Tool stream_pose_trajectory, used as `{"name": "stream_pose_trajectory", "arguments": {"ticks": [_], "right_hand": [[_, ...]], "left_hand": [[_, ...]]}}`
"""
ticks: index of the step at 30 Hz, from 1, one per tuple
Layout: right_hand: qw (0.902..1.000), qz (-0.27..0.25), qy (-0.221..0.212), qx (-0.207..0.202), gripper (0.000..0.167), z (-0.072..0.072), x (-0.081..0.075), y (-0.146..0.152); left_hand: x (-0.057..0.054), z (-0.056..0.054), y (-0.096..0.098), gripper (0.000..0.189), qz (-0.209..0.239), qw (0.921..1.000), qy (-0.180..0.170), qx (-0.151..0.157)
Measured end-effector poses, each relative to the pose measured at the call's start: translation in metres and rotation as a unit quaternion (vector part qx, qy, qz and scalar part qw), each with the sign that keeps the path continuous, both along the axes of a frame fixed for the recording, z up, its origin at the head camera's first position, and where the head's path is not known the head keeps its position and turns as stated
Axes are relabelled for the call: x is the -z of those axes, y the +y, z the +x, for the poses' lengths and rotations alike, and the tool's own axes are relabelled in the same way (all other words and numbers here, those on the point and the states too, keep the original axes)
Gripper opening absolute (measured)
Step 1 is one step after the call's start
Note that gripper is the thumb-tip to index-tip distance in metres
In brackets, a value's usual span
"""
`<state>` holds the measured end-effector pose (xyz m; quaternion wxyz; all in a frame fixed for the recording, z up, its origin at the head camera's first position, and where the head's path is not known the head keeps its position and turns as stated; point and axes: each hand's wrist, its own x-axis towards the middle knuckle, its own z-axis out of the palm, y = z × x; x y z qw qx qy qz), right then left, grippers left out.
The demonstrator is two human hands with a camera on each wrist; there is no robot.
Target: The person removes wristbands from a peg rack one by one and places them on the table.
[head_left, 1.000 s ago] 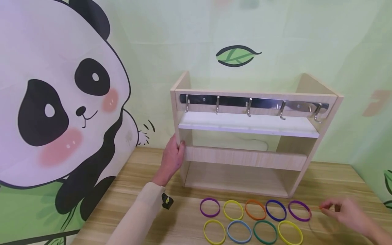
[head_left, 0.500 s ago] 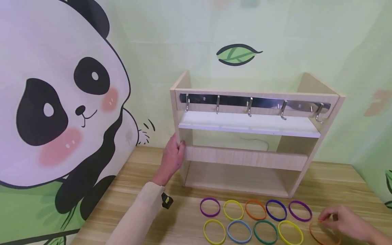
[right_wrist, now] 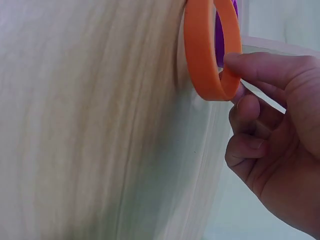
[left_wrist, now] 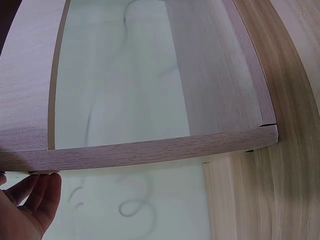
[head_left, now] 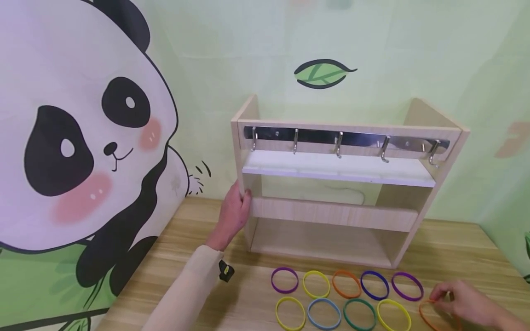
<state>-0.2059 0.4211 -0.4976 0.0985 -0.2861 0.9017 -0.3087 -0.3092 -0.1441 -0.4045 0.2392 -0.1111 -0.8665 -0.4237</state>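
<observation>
My left hand (head_left: 233, 211) grips the left side panel of a pale wooden shelf (head_left: 331, 214), thumb in front. In the left wrist view, the fingers (left_wrist: 47, 197) bend against the panel's edge. At lower right, my right hand (head_left: 472, 301) pinches an orange silicone wristband (right_wrist: 200, 55) between thumb and fingers. The band is tilted close to the tabletop; whether it touches cannot be told. Beside it lie a purple wristband (head_left: 393, 287) and a yellow wristband (head_left: 378, 312). A metal rail (head_left: 314, 137) with several hooks (head_left: 339, 145) runs along the shelf's upper front.
More wristbands lie in two rows before the shelf, among them a blue one (head_left: 362, 282), a green one (head_left: 345, 312) and a light blue one (head_left: 309, 312). A printed cloth (head_left: 207, 92) with a panda hangs behind the wooden table (head_left: 186, 239).
My right hand has lowered the orange wristband toward the tabletop and is now nearly still. The left hand keeps its place on the shelf, and the other wristbands have not moved.
</observation>
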Motion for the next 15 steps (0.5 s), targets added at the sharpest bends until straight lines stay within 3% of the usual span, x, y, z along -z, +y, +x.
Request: {"name": "stream_pose_trajectory", "arguments": {"ticks": [15], "right_hand": [[0.9995,0.013,0.026,0.009,0.012,0.0039,0.0084,-0.0021]], "left_hand": [[0.0021,-0.0002,-0.0002,0.048,-0.006,1.0,0.007,0.001]]}}
